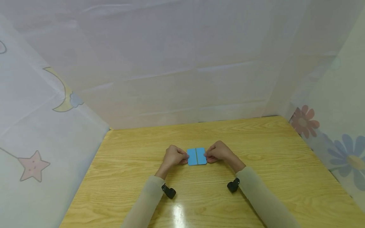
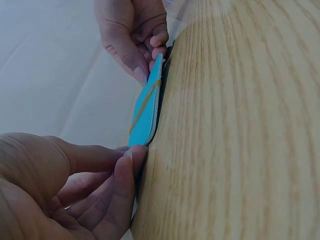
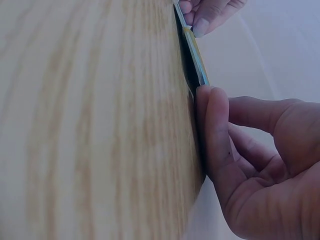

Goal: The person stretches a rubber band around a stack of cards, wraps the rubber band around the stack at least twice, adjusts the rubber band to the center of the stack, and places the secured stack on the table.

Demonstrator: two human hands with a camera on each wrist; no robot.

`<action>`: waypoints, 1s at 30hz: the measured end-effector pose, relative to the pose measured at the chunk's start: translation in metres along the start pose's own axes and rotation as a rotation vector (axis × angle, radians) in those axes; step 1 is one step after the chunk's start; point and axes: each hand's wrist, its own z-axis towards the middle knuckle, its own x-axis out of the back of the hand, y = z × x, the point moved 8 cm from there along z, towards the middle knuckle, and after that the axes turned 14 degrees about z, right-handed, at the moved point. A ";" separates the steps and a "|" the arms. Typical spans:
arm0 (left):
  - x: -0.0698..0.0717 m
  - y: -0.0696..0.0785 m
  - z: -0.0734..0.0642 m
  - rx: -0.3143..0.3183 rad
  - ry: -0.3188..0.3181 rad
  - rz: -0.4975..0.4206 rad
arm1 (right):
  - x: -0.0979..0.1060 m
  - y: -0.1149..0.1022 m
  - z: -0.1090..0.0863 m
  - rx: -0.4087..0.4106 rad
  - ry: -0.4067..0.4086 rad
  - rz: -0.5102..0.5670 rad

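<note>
A small stack of blue cards (image 1: 201, 155) with rounded corners is held flat, close over the wooden table. Around its middle runs a tan rubber band (image 2: 145, 106), and thin layers show along the edge in the left wrist view. My left hand (image 1: 172, 155) pinches the left side of the stack between thumb and fingers. On the opposite side, my right hand (image 1: 220, 151) pinches the right edge in the same way. From the right wrist, the stack (image 3: 198, 57) appears nearly edge-on, with a dark shadow between it and the tabletop.
The light wooden table (image 1: 137, 142) stretches out on both sides of the hands. A pale cloth backdrop (image 1: 171, 72) rises behind its far edge, with printed side sheets left and right. Each sleeve cuff carries a small black wrist camera (image 1: 169, 191).
</note>
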 end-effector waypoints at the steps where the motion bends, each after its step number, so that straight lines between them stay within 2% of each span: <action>1: 0.000 0.000 0.000 -0.002 0.002 0.005 | 0.000 -0.001 0.000 0.008 0.000 -0.015; 10: 0.002 0.001 -0.003 -0.003 0.009 -0.002 | -0.002 -0.007 -0.003 0.016 0.036 -0.077; 19: 0.003 -0.005 -0.006 0.005 0.004 -0.018 | -0.005 -0.005 -0.006 -0.005 0.032 -0.068; 30: 0.005 -0.002 -0.006 -0.034 0.004 0.023 | 0.005 0.002 -0.007 -0.033 0.077 -0.042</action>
